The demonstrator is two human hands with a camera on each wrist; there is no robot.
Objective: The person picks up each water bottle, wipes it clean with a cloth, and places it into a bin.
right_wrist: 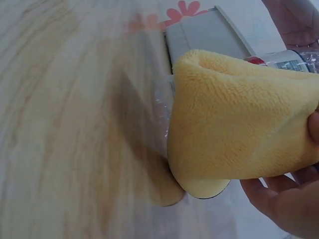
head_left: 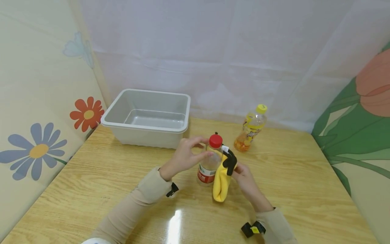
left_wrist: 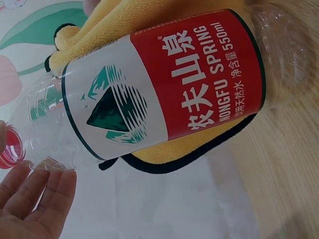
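Note:
A clear plastic water bottle (head_left: 206,173) with a red cap and a red-and-white label stands upright near the table's middle. My left hand (head_left: 186,156) holds it by the neck, thumb and fingers on either side just below the cap. A folded yellow cloth (head_left: 221,184) with black edging lies against the bottle's right side. My right hand (head_left: 243,178) grips this cloth from the right. In the left wrist view the cloth (left_wrist: 164,152) shows behind the bottle (left_wrist: 117,104). The right wrist view has the cloth (right_wrist: 239,119) covering most of the bottle.
A grey plastic bin (head_left: 146,135) stands at the back left, with nothing visible inside. At the back right is a yellow-capped bottle (head_left: 251,130) with some orange contents at its bottom. The wooden table (head_left: 292,189) meets a pale cloth backdrop (head_left: 213,67) behind.

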